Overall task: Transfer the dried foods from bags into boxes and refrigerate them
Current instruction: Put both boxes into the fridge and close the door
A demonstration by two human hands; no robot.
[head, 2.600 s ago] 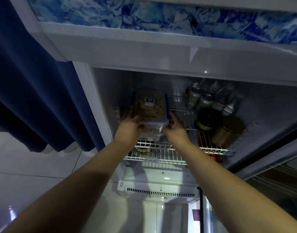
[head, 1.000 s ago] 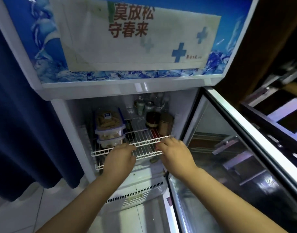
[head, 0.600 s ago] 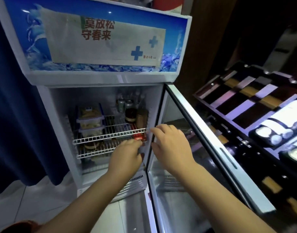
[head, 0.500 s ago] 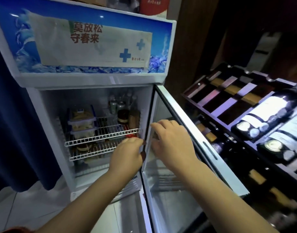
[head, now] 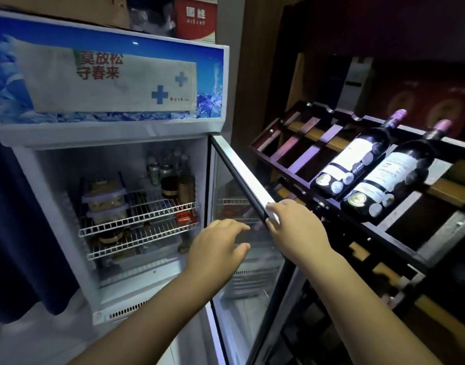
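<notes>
Right hand (head: pixel 294 230): on the free edge of the glass door (head: pixel 239 169), fingertips over the frame and thumb under it; it appears to pinch that edge.
Left hand (head: pixel 218 248): just left of the right hand, apart from it, in front of the glass; fingers loosely spread, holding nothing.
Glass door: swung wide open, its edge at the right hand.
Boxes (head: pixel 103 200): two lidded clear boxes of dried food, stacked; well left of and beyond the left hand, on the upper wire shelf (head: pixel 157 209) inside the fridge (head: pixel 115 133).
Jars and bottles (head: pixel 173 180): same shelf, between the boxes and the hands.
Wine rack (head: pixel 292 143): right of the right hand, two wine bottles (head: pixel 358 164) lying on it.
Progress: boxes filled, lidded and shelved; no bags in view. Judged remaining: closing the door.
</notes>
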